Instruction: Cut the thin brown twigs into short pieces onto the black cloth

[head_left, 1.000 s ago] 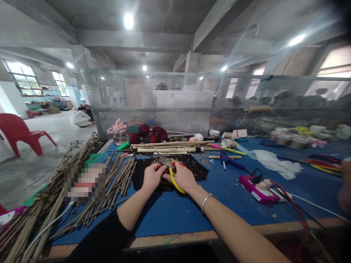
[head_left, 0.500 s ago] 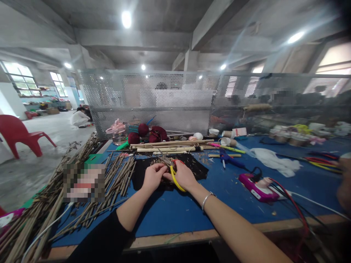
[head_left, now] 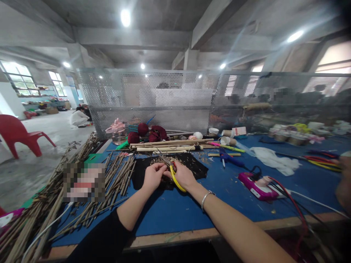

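My right hand is closed on the yellow handles of a pair of scissors, whose metal blades point up and left. Beside it my left hand is pinched, its fingertips close to the right hand's; what they hold is too small to make out. Both hands are over a black cloth strewn with small brownish bits, on the blue table. A bundle of thin brown sticks lies left of the cloth.
Pale rods and dark red yarn balls lie behind the cloth. On the right are a blue glue gun, a purple power strip with cables and a white plastic bag. Long dry stems cover the left edge.
The scissors' red part by my right hand shows less than before. Both hands are in nearly the same place.
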Available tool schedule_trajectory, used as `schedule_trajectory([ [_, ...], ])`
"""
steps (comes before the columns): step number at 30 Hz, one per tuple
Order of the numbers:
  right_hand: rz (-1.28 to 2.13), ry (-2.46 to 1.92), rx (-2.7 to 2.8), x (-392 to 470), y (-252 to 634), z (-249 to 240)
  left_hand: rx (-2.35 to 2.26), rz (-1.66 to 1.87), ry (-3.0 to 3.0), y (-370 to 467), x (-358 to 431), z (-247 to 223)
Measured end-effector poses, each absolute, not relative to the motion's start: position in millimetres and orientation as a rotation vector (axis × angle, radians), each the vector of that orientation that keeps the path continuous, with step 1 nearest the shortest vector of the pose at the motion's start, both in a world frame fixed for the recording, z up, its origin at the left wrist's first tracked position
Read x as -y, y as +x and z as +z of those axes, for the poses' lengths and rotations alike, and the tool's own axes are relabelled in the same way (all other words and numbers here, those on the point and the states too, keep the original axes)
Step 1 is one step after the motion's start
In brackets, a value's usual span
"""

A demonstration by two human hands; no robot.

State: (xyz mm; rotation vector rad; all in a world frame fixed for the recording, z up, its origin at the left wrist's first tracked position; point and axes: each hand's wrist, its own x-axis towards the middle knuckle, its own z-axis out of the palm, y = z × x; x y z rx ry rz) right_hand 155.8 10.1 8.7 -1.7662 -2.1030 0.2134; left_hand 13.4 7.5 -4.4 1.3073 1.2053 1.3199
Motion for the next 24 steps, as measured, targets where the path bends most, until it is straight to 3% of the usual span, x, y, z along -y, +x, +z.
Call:
schedule_trajectory([
  [24,0.149,-1.71,2.121,-9.8,156.1,5.4,-1.022,1.324,1.246,13.8,-8.4,-5.3],
])
